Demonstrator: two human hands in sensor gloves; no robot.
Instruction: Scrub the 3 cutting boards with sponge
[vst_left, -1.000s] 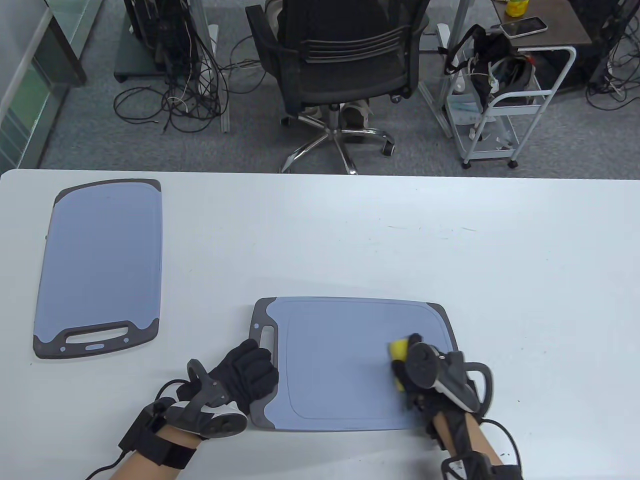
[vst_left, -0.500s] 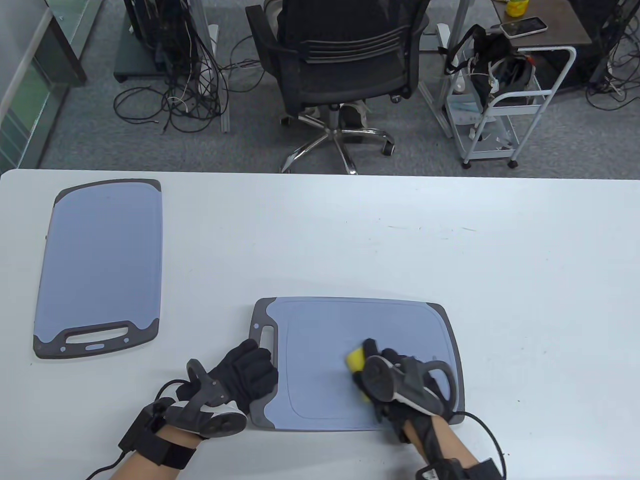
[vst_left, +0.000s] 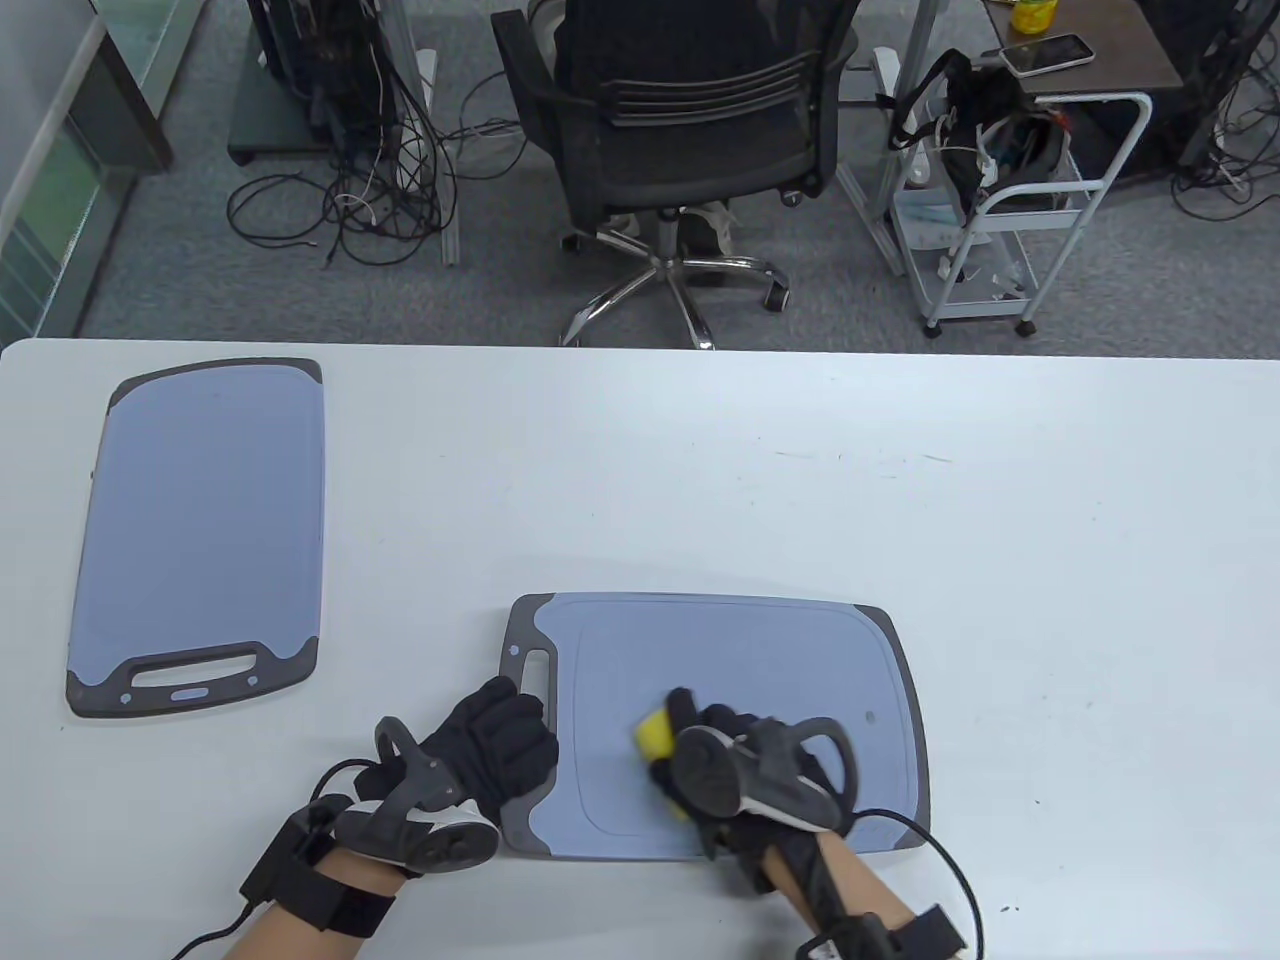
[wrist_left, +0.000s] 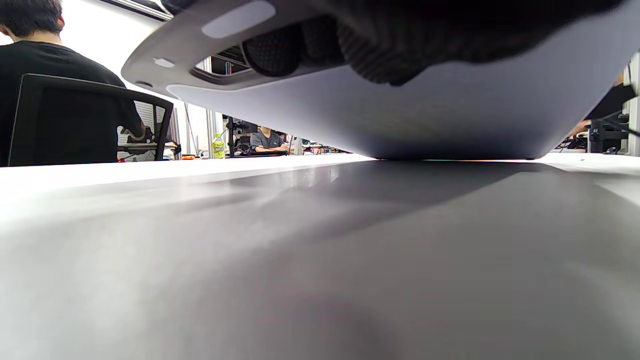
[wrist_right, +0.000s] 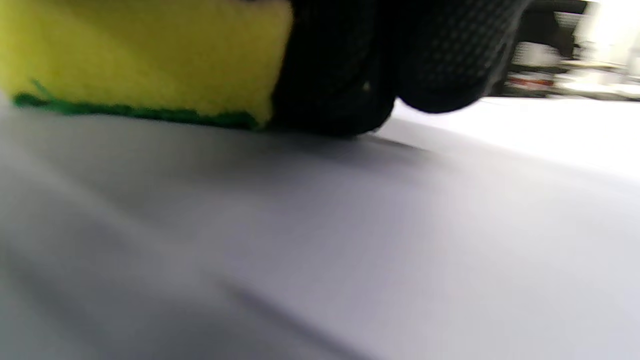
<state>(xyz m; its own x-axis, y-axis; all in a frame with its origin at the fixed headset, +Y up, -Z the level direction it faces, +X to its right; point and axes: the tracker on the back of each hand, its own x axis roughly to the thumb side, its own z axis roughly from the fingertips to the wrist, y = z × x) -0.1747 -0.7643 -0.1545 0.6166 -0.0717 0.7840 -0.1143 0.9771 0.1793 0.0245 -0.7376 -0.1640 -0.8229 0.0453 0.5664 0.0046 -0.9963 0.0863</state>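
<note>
A blue-grey cutting board (vst_left: 740, 650) with a dark rim lies at the near table edge, handle slot to the left. My right hand (vst_left: 712, 728) grips a yellow sponge (vst_left: 655, 737) and holds it against the board's left-middle area. The right wrist view shows the sponge (wrist_right: 140, 55), green side down, on the board (wrist_right: 300, 250), with gloved fingers (wrist_right: 340, 75) beside it. My left hand (vst_left: 495, 745) rests with its fingers on the board's near-left corner by the handle; its fingers (wrist_left: 380, 55) lie over the board (wrist_left: 450, 115). A second board (vst_left: 205, 520) lies at the far left. I see no third board.
The white table (vst_left: 900, 500) stretches behind and to the right of the near board. Beyond its far edge stand an office chair (vst_left: 690, 130) and a white cart (vst_left: 1010, 200). Cables trail from both wrists at the near edge.
My right hand slid the sponge leftward across the near board, from its right side to its left-middle. The left hand and both boards stayed put.
</note>
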